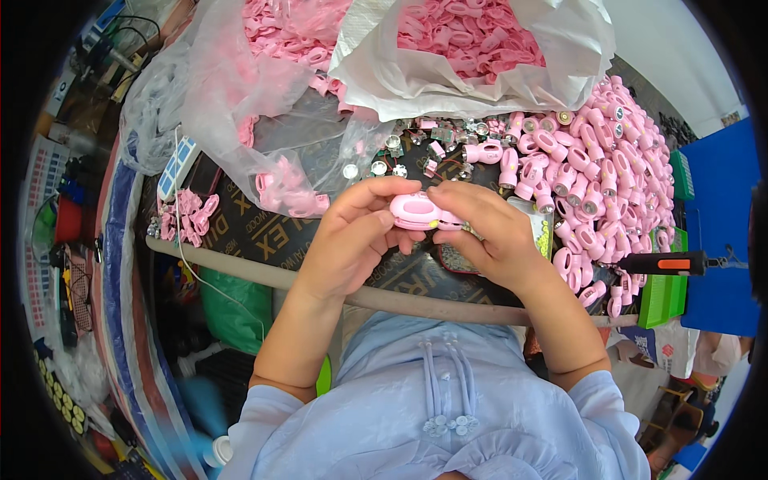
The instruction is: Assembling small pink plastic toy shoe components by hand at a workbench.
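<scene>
Well, with the left grip (350,232) and right grip (490,228) pinched on either end of the pink flashlight shell (416,210) above the surface (264,240), it's best to check it fits neatly before squeezing.

Fingers of the left hand (346,248) and right hand (502,240) cover parts of the pink shell (414,210). The right hand also hides part of the tray (454,258); the yellow bits (544,238) are too small to tell apart. Far off, the view's edge cuts the white sack (472,98) and clear bag (214,76); near left, a blue shape (202,402) is blurred.
</scene>
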Action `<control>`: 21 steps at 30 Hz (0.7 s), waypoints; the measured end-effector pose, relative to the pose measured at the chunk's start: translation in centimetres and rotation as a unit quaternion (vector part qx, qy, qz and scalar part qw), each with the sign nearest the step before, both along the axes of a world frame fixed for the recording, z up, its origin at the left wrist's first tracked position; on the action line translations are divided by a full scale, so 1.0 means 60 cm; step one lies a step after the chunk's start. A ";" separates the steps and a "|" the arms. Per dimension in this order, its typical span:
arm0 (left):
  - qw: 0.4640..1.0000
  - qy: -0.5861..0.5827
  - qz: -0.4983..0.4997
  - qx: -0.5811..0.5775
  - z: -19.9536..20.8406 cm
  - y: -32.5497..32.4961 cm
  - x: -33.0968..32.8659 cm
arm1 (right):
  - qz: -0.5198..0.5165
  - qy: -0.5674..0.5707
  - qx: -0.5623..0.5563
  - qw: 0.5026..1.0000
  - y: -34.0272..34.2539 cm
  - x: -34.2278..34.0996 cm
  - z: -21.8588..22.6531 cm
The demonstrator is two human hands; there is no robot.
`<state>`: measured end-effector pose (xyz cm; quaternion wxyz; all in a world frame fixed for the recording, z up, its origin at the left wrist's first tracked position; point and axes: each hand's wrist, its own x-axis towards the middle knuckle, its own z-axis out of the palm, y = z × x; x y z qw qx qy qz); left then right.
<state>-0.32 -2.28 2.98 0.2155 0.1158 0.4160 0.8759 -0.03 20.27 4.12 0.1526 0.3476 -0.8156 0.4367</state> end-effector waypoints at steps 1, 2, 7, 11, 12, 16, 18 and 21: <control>1.000 -0.005 -0.003 0.015 -0.003 0.001 0.000 | 0.002 0.000 -0.001 1.000 -0.002 0.000 0.000; 0.999 -0.010 -0.008 0.031 -0.004 0.002 -0.001 | 0.002 0.006 0.001 1.000 -0.002 0.000 0.000; 0.996 -0.075 -0.021 0.031 0.002 -0.003 -0.003 | 0.015 0.011 0.010 1.000 -0.003 0.000 -0.010; 0.996 -0.077 -0.016 0.029 -0.001 -0.003 -0.003 | 0.017 0.014 0.011 1.000 -0.004 0.004 -0.013; 0.996 -0.077 -0.017 0.029 -0.001 -0.002 -0.003 | 0.016 0.018 0.010 1.000 -0.004 0.004 -0.013; 0.999 -0.031 0.018 -0.040 0.011 -0.001 0.006 | 0.011 0.027 0.005 1.000 -0.005 0.005 -0.013; 0.998 0.000 0.021 -0.055 0.015 -0.001 0.005 | 0.004 0.026 0.000 1.000 -0.005 0.004 -0.008; 1.000 0.004 -0.007 -0.002 0.015 -0.006 0.001 | 0.009 0.031 0.005 0.999 -0.005 0.003 -0.001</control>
